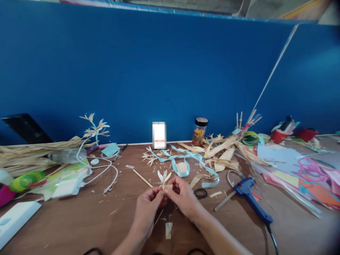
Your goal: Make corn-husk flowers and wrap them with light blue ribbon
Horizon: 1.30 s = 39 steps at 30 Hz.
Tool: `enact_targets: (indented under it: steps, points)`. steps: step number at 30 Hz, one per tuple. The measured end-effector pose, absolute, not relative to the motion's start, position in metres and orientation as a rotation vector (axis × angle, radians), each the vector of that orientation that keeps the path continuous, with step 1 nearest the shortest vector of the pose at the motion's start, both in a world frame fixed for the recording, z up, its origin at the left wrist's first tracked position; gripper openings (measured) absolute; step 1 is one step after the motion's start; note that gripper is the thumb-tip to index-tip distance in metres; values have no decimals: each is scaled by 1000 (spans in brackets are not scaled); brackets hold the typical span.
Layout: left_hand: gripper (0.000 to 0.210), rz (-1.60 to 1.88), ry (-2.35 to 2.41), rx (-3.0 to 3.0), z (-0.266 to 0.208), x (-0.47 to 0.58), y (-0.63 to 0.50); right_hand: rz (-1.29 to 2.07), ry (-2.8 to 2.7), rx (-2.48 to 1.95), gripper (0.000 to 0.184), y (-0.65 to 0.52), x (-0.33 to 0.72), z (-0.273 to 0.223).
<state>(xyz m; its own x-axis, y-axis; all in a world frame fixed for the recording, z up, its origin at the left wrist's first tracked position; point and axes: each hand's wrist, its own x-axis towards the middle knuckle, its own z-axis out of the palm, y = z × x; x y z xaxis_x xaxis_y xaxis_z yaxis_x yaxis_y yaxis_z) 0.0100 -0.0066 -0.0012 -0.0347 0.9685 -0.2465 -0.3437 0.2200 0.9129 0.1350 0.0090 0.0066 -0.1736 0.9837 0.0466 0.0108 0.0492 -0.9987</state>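
Hands (149,206) (183,197) flank a flower (164,179) — pinching its base, probably.

A broad deep-blue partition (159,71) stands behind the brown tabletop (124,219), filling most of the view; a thin white strip (276,67) slants down at the right, where a second blue panel (308,95) adjoins; a shiny trim (132,7) runs along the top edge (lighter and a little crinkled-looking); beyond it shows a grey surface (207,5), with a yellow-orange band (305,9) farther right; soft light brightens the second panel.
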Motion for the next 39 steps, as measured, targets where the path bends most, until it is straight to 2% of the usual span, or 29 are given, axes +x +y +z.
enact_targets:
  steps: [15,39]
  points:
    - [20,1223,1100,798,-6,9,-7,1313,-1331,-1091,10,10,134,9]
    - [19,1246,1085,827,-5,8,-9,1360,-1292,-1094,11,8,133,6]
